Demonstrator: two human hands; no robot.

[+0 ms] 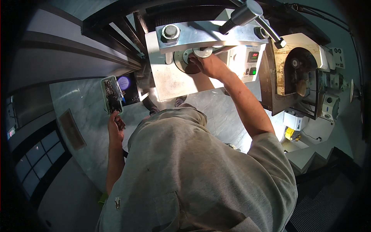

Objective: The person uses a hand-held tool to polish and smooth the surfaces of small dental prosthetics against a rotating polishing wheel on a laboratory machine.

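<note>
In the upper middle, the right hand [211, 66] reached onto the machine's [167, 86] round plate [179, 62]; work there looked unfinished. The left hand [115, 126], well apart, curled near the left-side tray [104, 92]. Neither grip showed clearly.

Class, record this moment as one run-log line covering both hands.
Right hand: at round plate under metal crossbar, grip hidden | Left hand: near green-rimmed container, contact unclear | Control panel: lit

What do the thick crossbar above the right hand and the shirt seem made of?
Crossbar: probably steel or another bare metal, smooth finish, judging by its silvery shine. Shirt: matte woven or knit fabric, given its soft creases; fibre unclear.
</note>
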